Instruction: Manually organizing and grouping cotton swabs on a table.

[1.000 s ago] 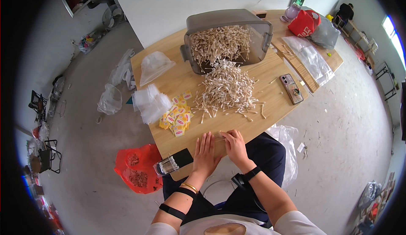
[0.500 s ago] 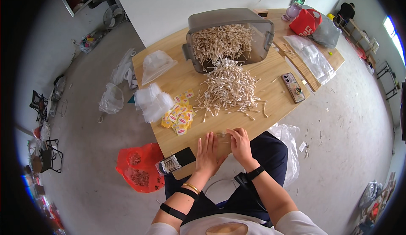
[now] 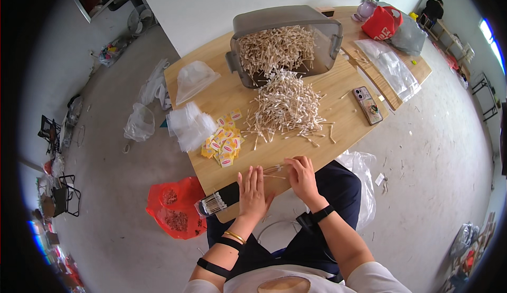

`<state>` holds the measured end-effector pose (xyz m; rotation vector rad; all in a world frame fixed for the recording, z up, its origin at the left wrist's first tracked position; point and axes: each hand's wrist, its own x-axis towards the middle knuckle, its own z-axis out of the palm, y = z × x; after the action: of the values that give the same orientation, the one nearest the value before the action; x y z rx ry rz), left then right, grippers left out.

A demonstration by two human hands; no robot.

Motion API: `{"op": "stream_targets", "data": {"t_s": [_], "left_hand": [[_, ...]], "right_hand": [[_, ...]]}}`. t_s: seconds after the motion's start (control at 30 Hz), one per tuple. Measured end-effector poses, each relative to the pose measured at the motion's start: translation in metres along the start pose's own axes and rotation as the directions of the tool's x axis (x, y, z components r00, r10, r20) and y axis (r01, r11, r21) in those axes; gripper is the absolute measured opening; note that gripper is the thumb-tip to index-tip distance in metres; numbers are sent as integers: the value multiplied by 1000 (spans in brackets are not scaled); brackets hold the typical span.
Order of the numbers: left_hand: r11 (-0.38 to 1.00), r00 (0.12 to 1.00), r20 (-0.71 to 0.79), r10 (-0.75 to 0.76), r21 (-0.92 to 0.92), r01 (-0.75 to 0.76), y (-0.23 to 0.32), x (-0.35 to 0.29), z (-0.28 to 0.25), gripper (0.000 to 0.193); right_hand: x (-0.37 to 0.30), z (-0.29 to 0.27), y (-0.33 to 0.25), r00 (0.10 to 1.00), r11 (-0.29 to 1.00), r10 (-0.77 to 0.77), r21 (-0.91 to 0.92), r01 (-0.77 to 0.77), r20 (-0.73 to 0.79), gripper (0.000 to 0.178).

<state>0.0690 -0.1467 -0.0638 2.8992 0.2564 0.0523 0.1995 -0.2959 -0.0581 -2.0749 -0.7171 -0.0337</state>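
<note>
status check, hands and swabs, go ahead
Left hand flat on table. Right hand pinching a few cotton swabs. Big swab pile beyond, nothing blocking.

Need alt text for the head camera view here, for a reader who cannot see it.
A seated person's left hand and right hand gather a small bundle of cotton swabs at the near edge of a wooden table. Beyond lie a large swab pile, a swab-filled grey bin, yellow packets and a phone.

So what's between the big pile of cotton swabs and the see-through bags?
In the head view, small yellow packets lie on the wooden table, between the white cotton swab pile and the stack of clear plastic bags.
</note>
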Motion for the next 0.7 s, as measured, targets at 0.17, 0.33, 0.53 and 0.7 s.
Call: {"op": "stream_targets", "data": {"t_s": [0.17, 0.33, 0.53, 0.7], "left_hand": [[980, 987, -82, -139, -154, 125, -17, 6, -4, 99], [985, 987, -110, -115, -143, 99, -23, 10, -5, 100], [989, 992, -93, -84, -130, 71, -17, 5, 3, 97], [987, 992, -62, -108, -126, 99, -12, 3, 4, 97]], "right_hand": [[2, -8, -12, 978, 984, -40, -162, 75, 207, 50], [16, -9, -1, 967, 972, -40, -215, 96, 253, 56], [36, -7, -3, 934, 959, -106, -214, 187, 342, 56], [25, -6, -2, 936, 968, -122, -170, 186, 331, 54]]}}
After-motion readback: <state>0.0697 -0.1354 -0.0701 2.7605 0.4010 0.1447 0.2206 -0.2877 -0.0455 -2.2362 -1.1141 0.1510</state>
